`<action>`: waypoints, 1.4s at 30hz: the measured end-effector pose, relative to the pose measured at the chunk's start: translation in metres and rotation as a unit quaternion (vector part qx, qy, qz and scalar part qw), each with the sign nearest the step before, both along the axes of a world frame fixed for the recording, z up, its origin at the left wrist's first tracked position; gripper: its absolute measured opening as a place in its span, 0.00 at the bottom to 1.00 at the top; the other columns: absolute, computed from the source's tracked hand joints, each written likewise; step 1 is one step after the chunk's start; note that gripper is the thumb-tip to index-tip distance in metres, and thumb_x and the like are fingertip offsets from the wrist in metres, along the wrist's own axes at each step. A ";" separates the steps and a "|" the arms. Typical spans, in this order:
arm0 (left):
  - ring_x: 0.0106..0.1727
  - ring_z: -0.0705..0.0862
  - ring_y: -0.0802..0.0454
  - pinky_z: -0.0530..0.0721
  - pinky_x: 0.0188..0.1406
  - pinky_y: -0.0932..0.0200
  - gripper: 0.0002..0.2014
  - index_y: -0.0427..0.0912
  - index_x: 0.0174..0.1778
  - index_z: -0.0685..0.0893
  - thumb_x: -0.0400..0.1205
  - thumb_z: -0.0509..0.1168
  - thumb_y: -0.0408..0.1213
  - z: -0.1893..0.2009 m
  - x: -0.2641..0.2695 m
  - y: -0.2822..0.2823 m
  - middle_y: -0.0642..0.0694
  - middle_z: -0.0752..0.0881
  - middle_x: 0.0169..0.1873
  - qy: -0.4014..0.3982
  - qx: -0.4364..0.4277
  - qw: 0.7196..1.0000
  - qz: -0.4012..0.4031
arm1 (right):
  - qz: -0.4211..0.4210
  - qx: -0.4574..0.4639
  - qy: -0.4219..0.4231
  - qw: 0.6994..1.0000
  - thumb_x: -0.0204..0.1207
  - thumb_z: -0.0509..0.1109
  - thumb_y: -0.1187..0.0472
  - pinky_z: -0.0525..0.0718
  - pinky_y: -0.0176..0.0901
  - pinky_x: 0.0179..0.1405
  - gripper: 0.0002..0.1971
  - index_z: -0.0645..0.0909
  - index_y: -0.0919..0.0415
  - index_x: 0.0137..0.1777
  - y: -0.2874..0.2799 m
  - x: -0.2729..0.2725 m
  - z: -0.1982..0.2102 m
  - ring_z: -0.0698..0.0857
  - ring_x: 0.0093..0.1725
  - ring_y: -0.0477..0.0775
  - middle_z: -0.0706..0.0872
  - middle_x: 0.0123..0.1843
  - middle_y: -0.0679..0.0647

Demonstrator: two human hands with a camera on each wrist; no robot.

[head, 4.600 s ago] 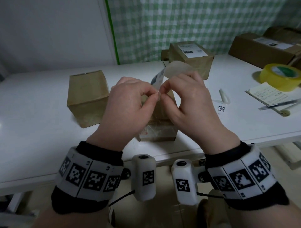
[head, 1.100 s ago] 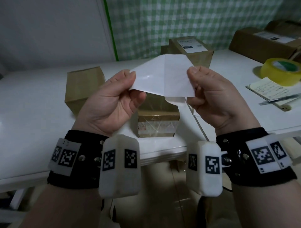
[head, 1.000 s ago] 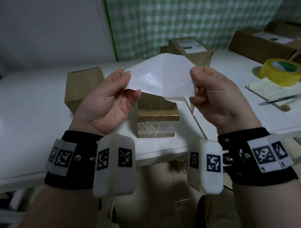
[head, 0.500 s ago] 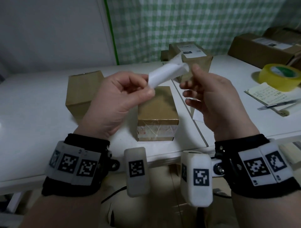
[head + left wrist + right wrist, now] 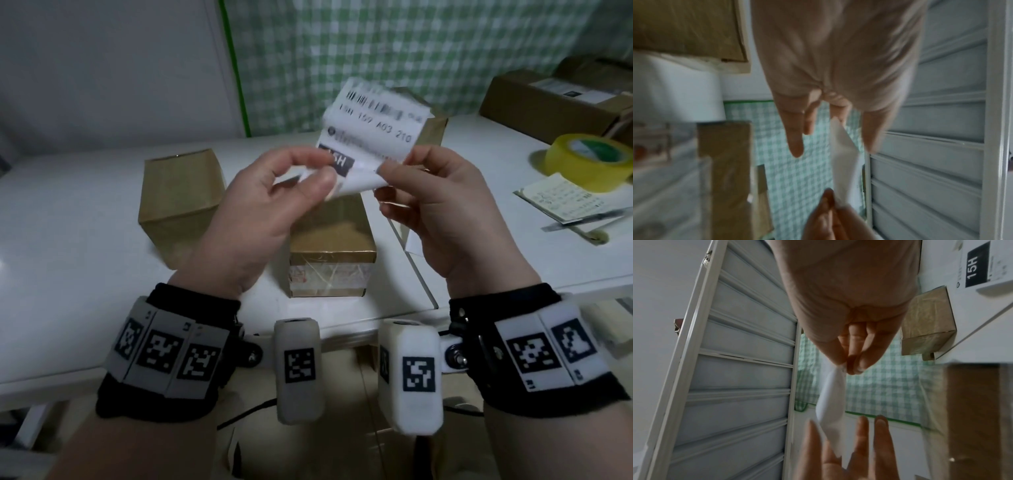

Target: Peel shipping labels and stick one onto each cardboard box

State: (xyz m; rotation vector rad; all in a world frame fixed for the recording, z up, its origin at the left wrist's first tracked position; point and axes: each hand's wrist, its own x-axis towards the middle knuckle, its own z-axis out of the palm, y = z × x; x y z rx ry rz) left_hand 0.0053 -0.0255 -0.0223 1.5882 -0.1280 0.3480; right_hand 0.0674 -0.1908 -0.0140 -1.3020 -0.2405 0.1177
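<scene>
A white shipping label [image 5: 373, 133] with a barcode and black print faces me, blurred, held up above the table. My left hand [image 5: 317, 171] pinches its lower left edge and my right hand [image 5: 394, 168] pinches its lower right corner, which curls under. The right wrist view shows that pinch [image 5: 849, 368] on the label [image 5: 830, 402]. In the left wrist view the label [image 5: 844, 162] runs edge-on from my left hand [image 5: 835, 125]. Under my hands stands a taped cardboard box [image 5: 332, 250]. A second bare box [image 5: 178, 192] is to its left. A third box [image 5: 435, 133] is mostly hidden behind the label.
A yellow tape roll [image 5: 589, 161], a notepad [image 5: 561, 202] and larger cardboard boxes [image 5: 548, 99] lie on the right side of the white table [image 5: 68, 240]. A white sheet [image 5: 414, 240] lies right of the centre box. A checked curtain hangs behind.
The label was spread with its blank back toward me, then turned edge-on. Now its printed face is toward me, and both hands pinch its lower edge.
</scene>
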 end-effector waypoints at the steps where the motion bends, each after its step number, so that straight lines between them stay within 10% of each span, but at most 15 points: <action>1: 0.48 0.87 0.59 0.85 0.49 0.62 0.09 0.50 0.49 0.86 0.74 0.73 0.41 0.001 0.001 -0.002 0.53 0.85 0.53 0.016 -0.020 1.000 0.016 | 0.005 0.011 -0.006 1.000 0.72 0.72 0.71 0.83 0.35 0.28 0.07 0.78 0.63 0.46 0.001 -0.001 0.000 0.84 0.29 0.48 0.84 0.39 0.58; 6: 0.41 0.90 0.40 0.88 0.36 0.56 0.16 0.38 0.45 0.83 0.86 0.55 0.45 0.011 0.002 -0.007 0.36 0.85 0.56 0.068 -0.173 0.981 0.051 | 0.058 -0.007 -0.021 0.998 0.71 0.69 0.74 0.86 0.39 0.33 0.09 0.80 0.70 0.51 0.006 -0.004 -0.002 0.87 0.34 0.49 0.85 0.40 0.59; 13: 0.34 0.87 0.54 0.86 0.35 0.61 0.11 0.41 0.42 0.88 0.82 0.62 0.40 0.010 -0.001 0.001 0.47 0.90 0.35 0.045 -0.092 0.994 0.036 | 0.095 -0.068 -0.013 0.993 0.69 0.68 0.45 0.86 0.43 0.40 0.15 0.84 0.56 0.46 0.000 -0.003 0.000 0.84 0.40 0.47 0.83 0.36 0.50; 21: 0.36 0.85 0.55 0.85 0.38 0.61 0.13 0.49 0.43 0.90 0.68 0.70 0.50 0.010 -0.003 0.003 0.53 0.89 0.37 0.045 0.008 0.998 0.050 | 0.139 -0.094 -0.077 0.983 0.62 0.77 0.62 0.85 0.36 0.38 0.17 0.84 0.58 0.53 -0.004 -0.001 -0.003 0.85 0.42 0.47 0.86 0.48 0.55; 25: 0.41 0.88 0.53 0.86 0.42 0.55 0.07 0.51 0.49 0.88 0.79 0.69 0.35 0.007 -0.001 0.001 0.53 0.90 0.47 0.045 0.048 0.996 0.067 | 0.138 -0.118 -0.095 0.979 0.56 0.83 0.58 0.87 0.44 0.51 0.25 0.85 0.51 0.56 -0.006 0.000 -0.004 0.85 0.52 0.54 0.87 0.53 0.54; 30: 0.59 0.86 0.49 0.87 0.46 0.52 0.24 0.59 0.50 0.88 0.69 0.63 0.24 0.005 -0.001 -0.002 0.52 0.88 0.56 0.033 0.118 0.990 0.071 | 0.108 -0.149 -0.126 0.975 0.61 0.77 0.66 0.89 0.60 0.50 0.22 0.84 0.62 0.58 -0.001 -0.005 -0.003 0.87 0.51 0.72 0.88 0.54 0.67; 42: 0.49 0.85 0.69 0.81 0.45 0.68 0.11 0.54 0.47 0.89 0.78 0.69 0.32 0.012 -0.010 -0.012 0.62 0.88 0.46 0.011 0.238 0.969 0.065 | -0.037 -0.267 -0.207 0.940 0.67 0.78 0.61 0.88 0.50 0.36 0.10 0.86 0.53 0.47 0.004 -0.006 -0.004 0.90 0.39 0.55 0.90 0.38 0.55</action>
